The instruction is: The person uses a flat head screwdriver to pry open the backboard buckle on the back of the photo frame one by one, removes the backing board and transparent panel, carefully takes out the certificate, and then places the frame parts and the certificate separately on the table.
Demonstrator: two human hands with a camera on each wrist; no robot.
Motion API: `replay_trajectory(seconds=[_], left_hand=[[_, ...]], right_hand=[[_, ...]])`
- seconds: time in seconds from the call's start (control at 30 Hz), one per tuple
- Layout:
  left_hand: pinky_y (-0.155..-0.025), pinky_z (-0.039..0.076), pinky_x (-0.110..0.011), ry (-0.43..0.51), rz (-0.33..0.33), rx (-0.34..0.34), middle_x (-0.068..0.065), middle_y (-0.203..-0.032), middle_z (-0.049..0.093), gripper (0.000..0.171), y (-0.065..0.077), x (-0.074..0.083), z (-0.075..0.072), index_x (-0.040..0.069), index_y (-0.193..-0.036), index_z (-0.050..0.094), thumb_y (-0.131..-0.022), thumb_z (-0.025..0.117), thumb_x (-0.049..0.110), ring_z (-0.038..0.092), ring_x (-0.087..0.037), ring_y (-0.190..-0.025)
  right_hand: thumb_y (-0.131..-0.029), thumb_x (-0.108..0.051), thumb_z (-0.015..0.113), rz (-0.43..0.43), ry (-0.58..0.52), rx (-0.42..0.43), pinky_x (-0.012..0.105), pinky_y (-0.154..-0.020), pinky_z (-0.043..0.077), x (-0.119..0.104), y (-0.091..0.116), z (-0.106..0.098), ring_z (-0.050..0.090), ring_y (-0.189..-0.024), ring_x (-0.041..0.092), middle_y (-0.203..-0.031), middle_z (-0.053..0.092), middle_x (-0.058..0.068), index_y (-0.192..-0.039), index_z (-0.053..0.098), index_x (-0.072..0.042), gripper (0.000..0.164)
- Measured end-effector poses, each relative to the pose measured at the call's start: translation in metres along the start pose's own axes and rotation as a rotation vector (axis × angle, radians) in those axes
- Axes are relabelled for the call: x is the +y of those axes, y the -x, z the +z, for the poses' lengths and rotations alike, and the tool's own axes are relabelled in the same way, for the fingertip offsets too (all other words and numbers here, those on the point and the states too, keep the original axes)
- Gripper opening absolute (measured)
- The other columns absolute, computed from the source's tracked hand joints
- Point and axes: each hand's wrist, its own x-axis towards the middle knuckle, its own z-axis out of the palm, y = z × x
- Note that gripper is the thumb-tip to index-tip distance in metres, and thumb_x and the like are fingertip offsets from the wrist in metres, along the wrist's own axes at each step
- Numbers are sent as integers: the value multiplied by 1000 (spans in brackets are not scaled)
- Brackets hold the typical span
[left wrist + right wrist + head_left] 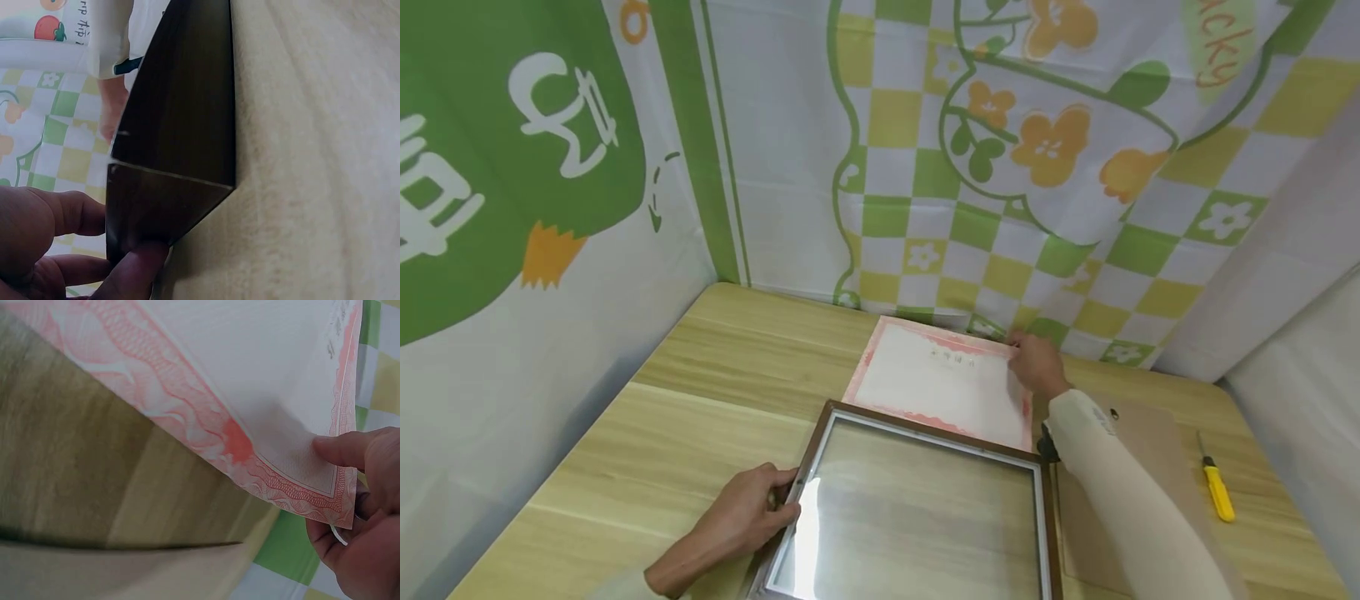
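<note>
A brown picture frame with a clear pane lies at the near middle of the table. My left hand grips its left side, thumb and fingers on either side of the rim. The left wrist view shows that hand at a corner of the dark frame. Beyond the frame is a white certificate sheet with a pink border, its near edge against or under the frame's far side. My right hand pinches the sheet's far right corner. In the right wrist view, the thumb lies on the printed face of the certificate.
A brown backing board lies right of the frame, partly hidden by my right sleeve. Farther right is a yellow-handled screwdriver. A patterned curtain hangs along the table's back edge.
</note>
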Motion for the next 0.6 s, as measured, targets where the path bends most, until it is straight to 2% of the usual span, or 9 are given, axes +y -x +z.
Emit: replay_trajectory(seconds=[0.2, 0.4, 0.53, 0.6], left_hand=[[-47, 37, -18, -5, 14, -5, 4, -72, 51, 47, 1, 1, -1, 0, -119, 61, -74, 67, 15, 41, -3, -54], [-46, 37, -19, 1, 1, -12, 3, -73, 52, 47, 3, 4, -1, -1, -119, 60, -75, 67, 15, 39, -4, -54], [-46, 37, -19, 2, 2, -4, 3, -73, 52, 49, 4, 3, -2, -2, -119, 59, -74, 67, 15, 39, -4, -55], [-47, 36, -18, -3, 2, -1, 3, -73, 53, 49, 5, 2, -1, -1, -120, 59, -74, 67, 16, 39, -4, -55]], right_hand=[[-83, -4, 57, 22, 7, -57, 49, -78, 49, 4, 1, 9, 61, -96, 37, -109, 64, 20, -117, 58, -3, 33], [-84, -8, 58, 10, 0, -36, 50, -82, 47, 10, 0, 10, 58, -100, 38, -111, 61, 22, -119, 55, -2, 35], [-86, -13, 59, -5, -44, -25, 50, -84, 46, 6, 6, 4, 54, -104, 36, -115, 57, 20, -121, 53, -2, 37], [-89, -18, 57, -10, -63, -42, 48, -82, 47, 0, 17, -4, 55, -101, 34, -113, 58, 19, -119, 55, -2, 35]])
